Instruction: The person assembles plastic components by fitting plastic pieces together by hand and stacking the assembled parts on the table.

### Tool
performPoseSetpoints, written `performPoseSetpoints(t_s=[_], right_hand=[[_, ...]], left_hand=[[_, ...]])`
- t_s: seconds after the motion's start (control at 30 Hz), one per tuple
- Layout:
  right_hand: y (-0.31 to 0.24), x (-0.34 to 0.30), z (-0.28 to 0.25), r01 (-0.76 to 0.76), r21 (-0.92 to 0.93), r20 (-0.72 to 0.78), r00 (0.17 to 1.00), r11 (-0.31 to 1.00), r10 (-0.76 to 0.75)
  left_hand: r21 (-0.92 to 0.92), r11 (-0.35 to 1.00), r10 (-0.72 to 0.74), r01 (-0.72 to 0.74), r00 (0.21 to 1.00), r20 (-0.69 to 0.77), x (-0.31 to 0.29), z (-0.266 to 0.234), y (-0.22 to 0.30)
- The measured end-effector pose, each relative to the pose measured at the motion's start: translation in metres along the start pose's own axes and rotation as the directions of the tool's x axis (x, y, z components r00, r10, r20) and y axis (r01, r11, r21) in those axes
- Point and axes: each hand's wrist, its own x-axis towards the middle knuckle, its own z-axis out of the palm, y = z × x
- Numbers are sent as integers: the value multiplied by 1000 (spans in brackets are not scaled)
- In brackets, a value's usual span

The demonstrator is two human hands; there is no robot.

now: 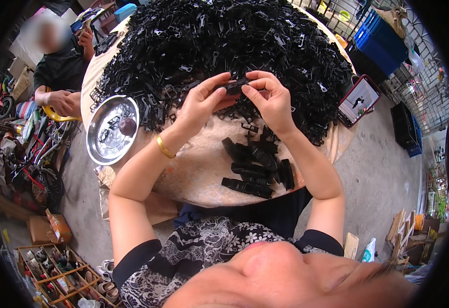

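Note:
Between my two hands, over the near side of a big heap of small black plastic parts, is a short black plastic piece. My left hand grips its left end, with a gold bangle on that wrist. The fingers and thumb of my right hand pinch its right end. Fingers partly cover the piece, so its exact kind is hidden. Closer to me, several longer black plastic pieces lie in a loose group on the cloth-covered table.
A round metal tray with a few black parts and a dark round object stands at the left edge. On the right edge leans a phone or tablet. Another person sits far left. Blue crates stand far right, a shoe rack lower left.

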Motion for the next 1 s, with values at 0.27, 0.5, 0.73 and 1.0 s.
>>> performPoseSetpoints(t_s=[0.27, 0.5, 0.73, 1.0], right_hand=[[-6, -5, 2, -25, -119, 1, 1000, 993, 26], [-11, -4, 3, 146, -257, 7, 989, 955, -149], [-11, -5, 4, 226, -362, 87, 974, 904, -209], [-12, 10, -4, 225, -340, 66, 974, 913, -216]], left_hand=[[-85, 996, 5, -7, 1000, -22, -2, 4, -9], [-11, 1000, 25, -26, 997, -70, -4, 6, -9], [60, 996, 75, -72, 996, -52, -3, 5, -4], [-25, 1000, -9, 10, 1000, 12, -2, -3, -2]])
